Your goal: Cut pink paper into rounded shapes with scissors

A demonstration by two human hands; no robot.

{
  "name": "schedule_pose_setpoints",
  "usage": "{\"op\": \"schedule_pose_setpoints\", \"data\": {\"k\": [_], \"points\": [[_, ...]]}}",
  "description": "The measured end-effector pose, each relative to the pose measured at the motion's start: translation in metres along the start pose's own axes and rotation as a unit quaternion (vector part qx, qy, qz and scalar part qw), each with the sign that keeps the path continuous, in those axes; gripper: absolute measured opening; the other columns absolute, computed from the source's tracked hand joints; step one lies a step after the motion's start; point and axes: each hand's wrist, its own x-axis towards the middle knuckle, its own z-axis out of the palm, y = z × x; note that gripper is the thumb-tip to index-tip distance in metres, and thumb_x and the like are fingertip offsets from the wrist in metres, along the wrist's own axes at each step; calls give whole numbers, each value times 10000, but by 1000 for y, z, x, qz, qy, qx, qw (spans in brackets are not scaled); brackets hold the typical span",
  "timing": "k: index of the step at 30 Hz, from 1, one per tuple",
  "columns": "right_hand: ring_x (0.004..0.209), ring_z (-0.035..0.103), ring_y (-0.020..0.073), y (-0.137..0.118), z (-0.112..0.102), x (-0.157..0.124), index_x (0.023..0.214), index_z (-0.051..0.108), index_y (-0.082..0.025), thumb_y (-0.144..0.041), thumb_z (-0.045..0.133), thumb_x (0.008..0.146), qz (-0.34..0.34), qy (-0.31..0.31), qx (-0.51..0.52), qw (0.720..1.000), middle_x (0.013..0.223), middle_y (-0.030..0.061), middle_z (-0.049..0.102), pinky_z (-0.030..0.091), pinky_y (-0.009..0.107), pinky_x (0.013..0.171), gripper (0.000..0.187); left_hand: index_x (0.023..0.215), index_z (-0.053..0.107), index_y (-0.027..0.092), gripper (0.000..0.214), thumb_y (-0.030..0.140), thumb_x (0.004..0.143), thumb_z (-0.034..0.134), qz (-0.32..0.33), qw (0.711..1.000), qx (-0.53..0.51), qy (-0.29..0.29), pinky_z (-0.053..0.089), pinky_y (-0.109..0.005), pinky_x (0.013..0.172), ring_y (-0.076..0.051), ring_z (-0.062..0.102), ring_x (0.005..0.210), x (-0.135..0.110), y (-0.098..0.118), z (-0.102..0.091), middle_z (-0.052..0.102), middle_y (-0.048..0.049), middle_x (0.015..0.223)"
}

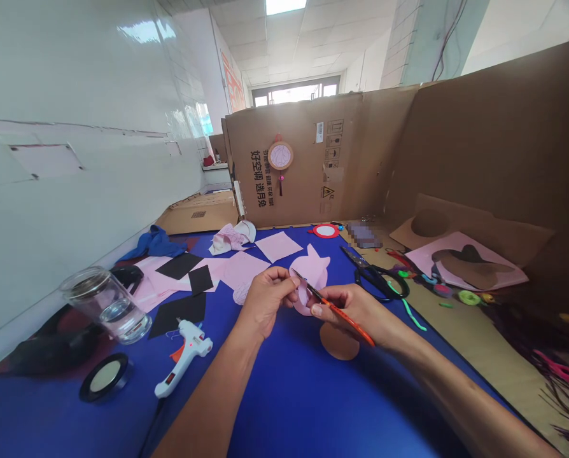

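Note:
My left hand (265, 299) pinches the edge of a pink paper cut-out (313, 273) held just above the blue table cover (284, 394). My right hand (356, 308) grips an orange-handled craft knife (335, 308) like a pen, its blade tip resting on the pink paper near my left fingers. A brown cardboard disc (339, 343) lies on the cover directly under my right hand.
Black scissors (377, 277) lie to the right. A white glue gun (184, 356), a glass jar (105, 305) and a tape roll (105, 376) sit at left. Pink and black paper sheets (193, 273) lie behind. Cardboard walls (480, 140) enclose the back and right.

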Motion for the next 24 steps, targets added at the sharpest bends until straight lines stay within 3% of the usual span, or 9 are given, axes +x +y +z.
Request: {"op": "schedule_pose_setpoints", "data": {"k": [13,24], "points": [[620,271,108,11,0,4,712,554,-191,-618,846,776,-19,-14,-11,1000,665,-68,344,188,263,560,521,695,687,174,211,320,660,836,-16,998,53,13,380,-228,494,-100,520,511,3,7,-10,611,0,581],[521,244,85,0,1,-1,713,510,-219,-679,848,741,9,-14,14,1000,591,-85,319,148,261,499,572,688,737,145,238,323,628,884,-29,999,-30,-5,378,-241,536,-103,518,535,3,3,-9,609,-12,569]]}}
